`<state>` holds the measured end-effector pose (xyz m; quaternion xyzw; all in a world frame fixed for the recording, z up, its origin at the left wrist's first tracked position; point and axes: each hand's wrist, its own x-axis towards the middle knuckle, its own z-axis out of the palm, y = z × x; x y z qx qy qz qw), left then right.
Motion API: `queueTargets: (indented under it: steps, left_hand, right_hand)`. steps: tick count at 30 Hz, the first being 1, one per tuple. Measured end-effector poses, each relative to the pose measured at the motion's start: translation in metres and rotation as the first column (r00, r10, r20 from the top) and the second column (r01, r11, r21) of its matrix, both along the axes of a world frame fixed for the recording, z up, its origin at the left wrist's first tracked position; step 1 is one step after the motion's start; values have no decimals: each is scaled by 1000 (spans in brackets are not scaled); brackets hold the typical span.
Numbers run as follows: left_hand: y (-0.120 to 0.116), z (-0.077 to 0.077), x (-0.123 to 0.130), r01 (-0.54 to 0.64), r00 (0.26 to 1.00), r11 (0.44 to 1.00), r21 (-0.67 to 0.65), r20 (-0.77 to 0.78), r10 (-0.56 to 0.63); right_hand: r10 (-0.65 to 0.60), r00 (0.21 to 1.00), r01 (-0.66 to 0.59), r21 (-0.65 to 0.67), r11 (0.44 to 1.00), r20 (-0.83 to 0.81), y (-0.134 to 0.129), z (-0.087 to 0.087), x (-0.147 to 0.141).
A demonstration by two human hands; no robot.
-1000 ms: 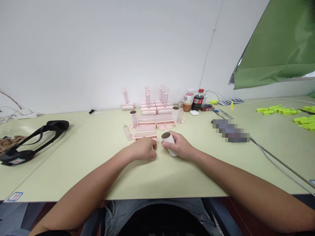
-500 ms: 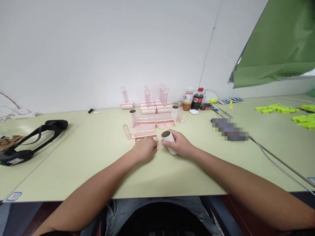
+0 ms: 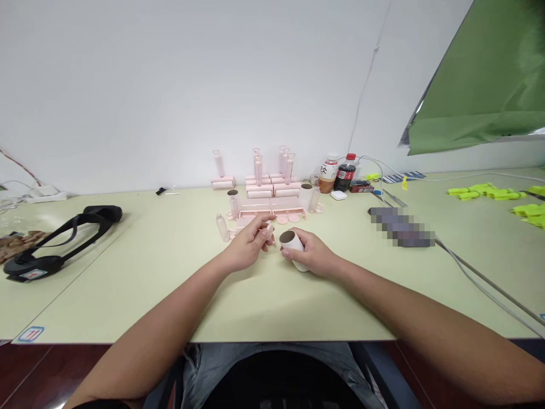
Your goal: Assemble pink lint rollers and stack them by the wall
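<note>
My right hand (image 3: 314, 253) is wrapped round a white roll with a cardboard core (image 3: 293, 245), tilted with its hollow end up. Left of it, my left hand (image 3: 246, 248) pinches a small pale pink piece (image 3: 269, 228) between thumb and fingers; its exact kind is too small to tell. Behind that hand lies an open pink case, mostly hidden. Farther back are another open pink case (image 3: 289, 212) and flat pink discs (image 3: 293, 218). A clear tube (image 3: 222, 227) stands left of my left hand.
Several upright pink-capped tubes (image 3: 258, 170) and closed pink cases (image 3: 259, 193) stand by the wall. Two drink bottles (image 3: 345, 172) are right of them. A phone-like dark object (image 3: 400, 227) lies right, a black headset strap (image 3: 63, 244) left, and neon-yellow pieces (image 3: 485, 190) far right.
My left hand has lifted from the nearest pink case and turned, with a small pink piece now showing in its fingers. My right hand keeps hold of the roll. The view has shifted slightly.
</note>
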<state>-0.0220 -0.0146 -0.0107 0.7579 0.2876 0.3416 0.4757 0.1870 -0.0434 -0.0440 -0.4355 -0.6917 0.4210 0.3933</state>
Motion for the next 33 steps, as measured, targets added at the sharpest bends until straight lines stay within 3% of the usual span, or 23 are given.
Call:
queueTargets:
  steps: [14, 25, 30, 33]
  left_hand:
    - [-3, -15, 13, -130, 973, 991, 33, 197, 121]
    - [-12, -21, 16, -138, 989, 977, 164, 72, 127]
    - [-15, -17, 14, -146, 989, 979, 144, 22, 144]
    - [-19, -15, 12, -181, 983, 950, 254, 72, 168]
  right_hand:
    - [70, 997, -71, 73, 995, 20, -3, 1, -4]
    - [37, 999, -34, 95, 995, -29, -4, 0, -5]
    - [31, 998, -25, 88, 996, -59, -6, 3, -6]
    - [9, 998, -2, 100, 995, -68, -6, 5, -7]
